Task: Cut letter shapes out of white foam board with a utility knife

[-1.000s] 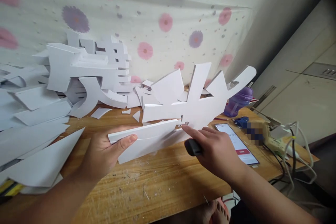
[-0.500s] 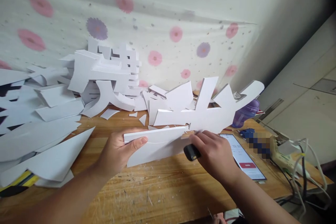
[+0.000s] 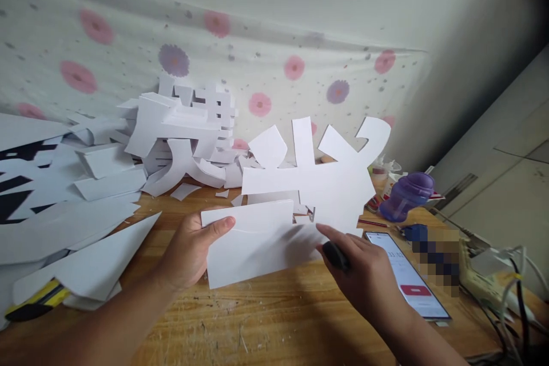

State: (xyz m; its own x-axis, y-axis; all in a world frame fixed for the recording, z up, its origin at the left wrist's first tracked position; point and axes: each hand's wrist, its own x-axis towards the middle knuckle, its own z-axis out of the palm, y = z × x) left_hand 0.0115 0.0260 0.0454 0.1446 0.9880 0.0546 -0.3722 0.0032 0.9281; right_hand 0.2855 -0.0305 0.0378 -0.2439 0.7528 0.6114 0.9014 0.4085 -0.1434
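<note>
At frame centre, the white board (image 3: 257, 246) pinched by the left hand (image 3: 191, 249) should be kept unbent while the black handle (image 3: 335, 256) is gripped in the right hand (image 3: 364, 263).

I count two hands (image 3: 191, 249), one black handle (image 3: 335, 256), one phone (image 3: 397, 260) and one bottle (image 3: 405, 197). Overlapping white boards (image 3: 244, 254) I cannot count.

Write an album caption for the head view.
Left hand grips white board; right hand holds black handle.
</note>
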